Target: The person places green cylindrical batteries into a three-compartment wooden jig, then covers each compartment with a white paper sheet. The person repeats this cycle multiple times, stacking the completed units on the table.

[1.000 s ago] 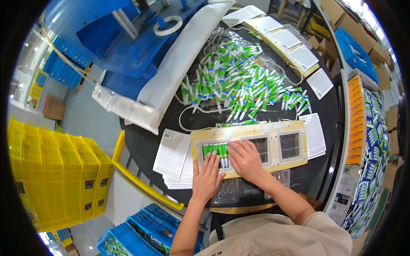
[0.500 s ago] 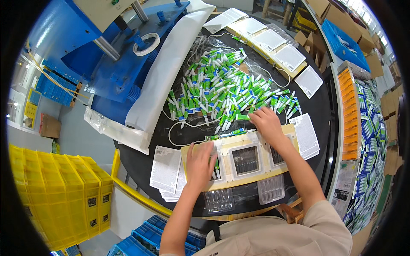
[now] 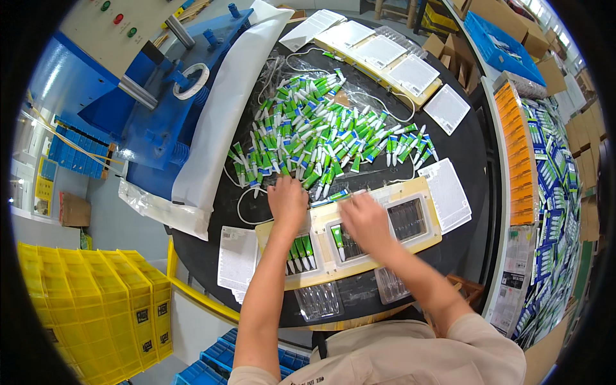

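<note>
A pale yellow frame (image 3: 420, 246) lies in front of me, with clear blister trays in its openings. Several green-and-white small tubes (image 3: 300, 252) stand side by side in its left opening, and a single tube (image 3: 338, 239) sits at the left of the middle one. My left hand (image 3: 287, 204) reaches across the frame to the near edge of the tube pile (image 3: 321, 128), fingers bent; what they grip is hidden. Above the middle opening, my right hand (image 3: 364, 221) is closed and slightly blurred, a white tube tip showing at its fingers. Only dark slots show in the right opening.
White printed cards (image 3: 444, 196) lie at both ends of the frame. Loose clear blister trays (image 3: 319, 301) lie along the near table edge. A second frame (image 3: 385, 61) bearing cards lies at the far side. A blue press (image 3: 154, 109) stands left, yellow crates (image 3: 96, 308) lower left.
My left hand has moved from the left opening up to the pile. My right hand has come from the pile to the middle opening, where a tube now shows. The view has shifted slightly.
</note>
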Demonstrator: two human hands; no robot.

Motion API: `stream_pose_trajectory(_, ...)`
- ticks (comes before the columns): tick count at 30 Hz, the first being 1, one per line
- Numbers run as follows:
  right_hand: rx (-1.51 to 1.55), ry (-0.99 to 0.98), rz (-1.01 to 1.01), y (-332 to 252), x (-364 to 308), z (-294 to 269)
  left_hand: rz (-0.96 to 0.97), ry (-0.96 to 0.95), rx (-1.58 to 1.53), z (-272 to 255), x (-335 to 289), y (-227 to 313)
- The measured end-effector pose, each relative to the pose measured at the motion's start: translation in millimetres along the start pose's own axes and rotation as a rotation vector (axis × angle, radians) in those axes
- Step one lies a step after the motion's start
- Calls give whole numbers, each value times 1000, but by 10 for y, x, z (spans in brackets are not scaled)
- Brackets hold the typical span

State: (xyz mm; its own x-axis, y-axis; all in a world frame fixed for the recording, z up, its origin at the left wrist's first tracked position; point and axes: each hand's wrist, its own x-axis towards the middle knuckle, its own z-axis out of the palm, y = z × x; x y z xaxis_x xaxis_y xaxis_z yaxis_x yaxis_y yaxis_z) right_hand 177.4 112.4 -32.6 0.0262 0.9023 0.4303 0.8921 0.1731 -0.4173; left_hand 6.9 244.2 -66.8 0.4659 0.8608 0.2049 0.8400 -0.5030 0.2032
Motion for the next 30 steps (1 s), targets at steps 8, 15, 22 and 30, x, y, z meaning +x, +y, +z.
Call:
stream_pose_trajectory(8, -198, -425, -559, 617, 854, 490, -354, 0, -688, -681, -1082, 624)
stream_pose_trajectory(15, 56, -98, -649, 527, -138, -593, -283, 178, -434, -306, -1439, 1263)
stream_pose_trajectory(22, -26, -201, -761, 491, -536, -473, -304, 227, -224, -165, -1392, 1397)
stream_pose_trajectory(30, -50, -298, -821, 496, -402, -234, -18, 67, -267, -319, -1653, 1222)
